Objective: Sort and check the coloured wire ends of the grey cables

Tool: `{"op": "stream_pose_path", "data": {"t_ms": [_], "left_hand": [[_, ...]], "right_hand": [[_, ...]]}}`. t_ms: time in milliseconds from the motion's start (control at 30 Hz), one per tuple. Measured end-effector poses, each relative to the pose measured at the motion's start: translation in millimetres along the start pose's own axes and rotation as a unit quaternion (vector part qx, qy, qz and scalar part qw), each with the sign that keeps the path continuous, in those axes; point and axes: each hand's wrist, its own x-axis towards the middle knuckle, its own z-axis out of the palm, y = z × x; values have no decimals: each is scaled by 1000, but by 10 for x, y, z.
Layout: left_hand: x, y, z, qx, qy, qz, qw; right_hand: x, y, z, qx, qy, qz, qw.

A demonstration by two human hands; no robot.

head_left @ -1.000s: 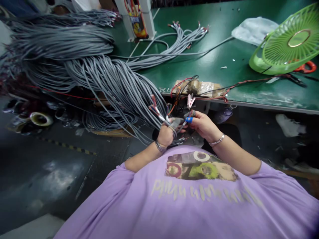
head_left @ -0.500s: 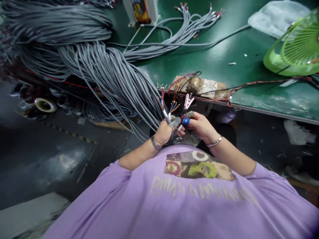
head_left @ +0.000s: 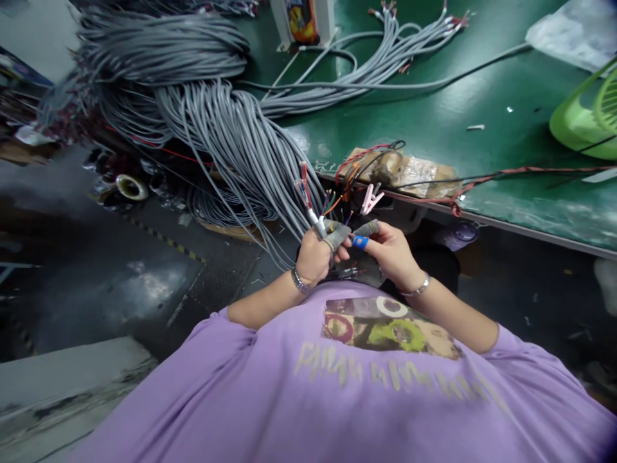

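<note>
My left hand (head_left: 315,254) is closed around the ends of grey cables (head_left: 314,218), whose white-banded tips fan out into thin coloured wires (head_left: 304,191). Grey finger covers sit on its thumb and finger. Close beside it, my right hand (head_left: 393,254) pinches a thin wire (head_left: 350,235) between a thumb wrapped in blue tape and a grey-covered finger. The fingertips hide most of that wire. Just beyond the hands, a pink clip (head_left: 371,199) stands at the table edge. A thick bundle of grey cables (head_left: 250,141) hangs down at the left of my hands.
The green table (head_left: 482,90) bears more grey cables (head_left: 366,74), a taped cardboard piece (head_left: 409,172) at its edge, and a green fan (head_left: 583,116) at the right. Red and black leads (head_left: 520,172) run along the edge. A tape roll (head_left: 132,187) lies low at the left.
The view has shifted, so the table and cables appear further right. My fingertips have altered their pinch slightly, and the coloured wires in my left hand are spread differently.
</note>
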Motion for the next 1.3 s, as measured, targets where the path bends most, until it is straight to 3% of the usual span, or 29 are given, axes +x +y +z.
{"op": "stream_pose_path", "data": {"t_ms": [133, 333, 633, 867, 1100, 1300], "left_hand": [[-38, 36, -8, -4, 21, 8, 1000], [-104, -3, -38, 10, -19, 17, 1000], [-150, -37, -97, 93, -86, -7, 992], [-135, -33, -68, 68, -66, -8, 995], [-75, -33, -26, 12, -40, -14, 999], [-7, -42, 49, -22, 2, -24, 999]], "right_hand": [[-54, 0, 17, -77, -14, -54, 995], [33, 6, -20, 14, -64, 23, 998], [18, -106, 70, 83, -49, 77, 992], [54, -86, 15, 95, -70, 91, 989], [97, -47, 46, 89, -16, 100, 991], [109, -60, 31, 122, -6, 94, 988]]}}
